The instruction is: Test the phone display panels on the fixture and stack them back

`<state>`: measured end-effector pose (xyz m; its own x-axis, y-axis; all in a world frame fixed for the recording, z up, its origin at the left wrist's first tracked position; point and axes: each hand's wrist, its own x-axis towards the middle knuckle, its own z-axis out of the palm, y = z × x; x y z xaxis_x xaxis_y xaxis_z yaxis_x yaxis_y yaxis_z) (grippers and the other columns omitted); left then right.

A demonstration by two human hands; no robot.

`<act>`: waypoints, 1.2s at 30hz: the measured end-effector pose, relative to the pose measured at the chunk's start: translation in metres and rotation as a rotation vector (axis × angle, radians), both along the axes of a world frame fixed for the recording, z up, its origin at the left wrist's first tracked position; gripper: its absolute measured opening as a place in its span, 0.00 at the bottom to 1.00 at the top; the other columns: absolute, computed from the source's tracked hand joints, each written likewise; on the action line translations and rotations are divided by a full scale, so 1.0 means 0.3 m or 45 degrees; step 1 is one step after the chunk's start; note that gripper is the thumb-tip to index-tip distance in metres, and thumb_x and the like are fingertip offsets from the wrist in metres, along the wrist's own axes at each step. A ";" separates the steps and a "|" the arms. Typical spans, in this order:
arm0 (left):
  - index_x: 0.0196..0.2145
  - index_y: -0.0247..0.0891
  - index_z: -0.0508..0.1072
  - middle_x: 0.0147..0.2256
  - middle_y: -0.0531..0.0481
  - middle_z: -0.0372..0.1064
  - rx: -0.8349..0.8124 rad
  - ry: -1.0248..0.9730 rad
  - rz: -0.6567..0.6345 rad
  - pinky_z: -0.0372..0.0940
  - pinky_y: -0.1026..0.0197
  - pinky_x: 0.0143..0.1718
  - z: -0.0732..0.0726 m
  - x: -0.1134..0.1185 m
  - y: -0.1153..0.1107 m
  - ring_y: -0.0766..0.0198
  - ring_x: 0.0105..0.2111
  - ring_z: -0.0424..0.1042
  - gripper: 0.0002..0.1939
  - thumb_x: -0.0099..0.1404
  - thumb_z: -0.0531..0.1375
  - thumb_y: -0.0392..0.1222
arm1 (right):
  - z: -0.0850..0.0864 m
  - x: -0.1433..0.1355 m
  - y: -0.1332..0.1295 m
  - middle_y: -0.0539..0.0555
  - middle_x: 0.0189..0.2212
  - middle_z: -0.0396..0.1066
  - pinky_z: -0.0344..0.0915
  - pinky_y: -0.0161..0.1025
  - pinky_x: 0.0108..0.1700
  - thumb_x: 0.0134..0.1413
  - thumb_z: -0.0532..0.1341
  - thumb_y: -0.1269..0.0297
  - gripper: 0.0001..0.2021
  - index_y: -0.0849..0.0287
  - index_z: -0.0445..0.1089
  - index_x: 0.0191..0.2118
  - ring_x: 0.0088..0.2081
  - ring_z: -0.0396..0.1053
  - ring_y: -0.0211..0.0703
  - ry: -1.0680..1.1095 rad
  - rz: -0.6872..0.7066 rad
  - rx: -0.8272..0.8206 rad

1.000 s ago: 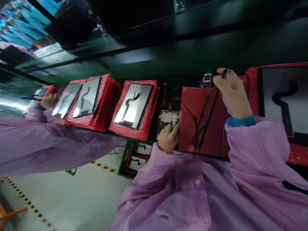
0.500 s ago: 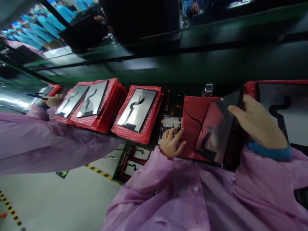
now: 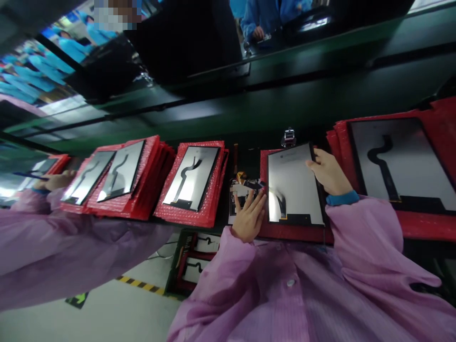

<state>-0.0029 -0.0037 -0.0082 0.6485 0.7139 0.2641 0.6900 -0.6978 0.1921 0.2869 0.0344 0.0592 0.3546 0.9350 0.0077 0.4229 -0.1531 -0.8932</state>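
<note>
The screen (image 3: 295,185), axis twelve-to-six, is gripped by the right hand (image 3: 331,172), its nine o'clock flanked by the board (image 3: 240,191) under the left hand's (image 3: 247,221) spread fingers.

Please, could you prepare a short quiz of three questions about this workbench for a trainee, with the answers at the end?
1. Multiple choice: which hand grips the edge of the held display panel?
A) the left hand
B) the right hand
C) both hands together

2. True or false: the left hand is holding a pen.

3. Fill in the blank: the wrap beneath the held display panel is ____ in colour.

Key:
1. B, the right hand has it by the side edge.
2. False, the left hand is spread over the circuit board.
3. Red.
</note>
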 end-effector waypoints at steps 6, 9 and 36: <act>0.66 0.37 0.65 0.66 0.40 0.62 0.073 0.030 -0.015 0.29 0.32 0.70 0.001 -0.004 -0.005 0.45 0.71 0.52 0.24 0.75 0.50 0.42 | 0.059 -0.027 -0.047 0.70 0.50 0.71 0.65 0.56 0.56 0.63 0.56 0.64 0.18 0.69 0.72 0.53 0.53 0.70 0.62 -0.798 0.036 -0.227; 0.56 0.38 0.74 0.55 0.41 0.75 0.139 -0.094 -0.136 0.58 0.44 0.63 0.071 -0.003 0.012 0.52 0.57 0.71 0.17 0.74 0.53 0.40 | 0.085 -0.113 -0.037 0.67 0.51 0.71 0.61 0.54 0.61 0.67 0.55 0.58 0.18 0.66 0.73 0.51 0.56 0.67 0.58 -0.713 0.396 0.024; 0.28 0.41 0.70 0.29 0.51 0.72 0.208 -0.416 -0.224 0.57 0.50 0.54 0.056 0.056 0.307 0.59 0.35 0.68 0.16 0.73 0.51 0.41 | -0.089 -0.302 0.033 0.50 0.27 0.68 0.52 0.38 0.40 0.59 0.59 0.73 0.11 0.59 0.63 0.25 0.33 0.58 0.39 -0.328 0.823 0.192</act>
<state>0.0139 0.0885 0.0088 0.6199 0.5311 0.5776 0.4784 -0.8393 0.2584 0.1962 0.0444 0.0324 -0.3012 0.9396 0.1626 0.5877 0.3172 -0.7443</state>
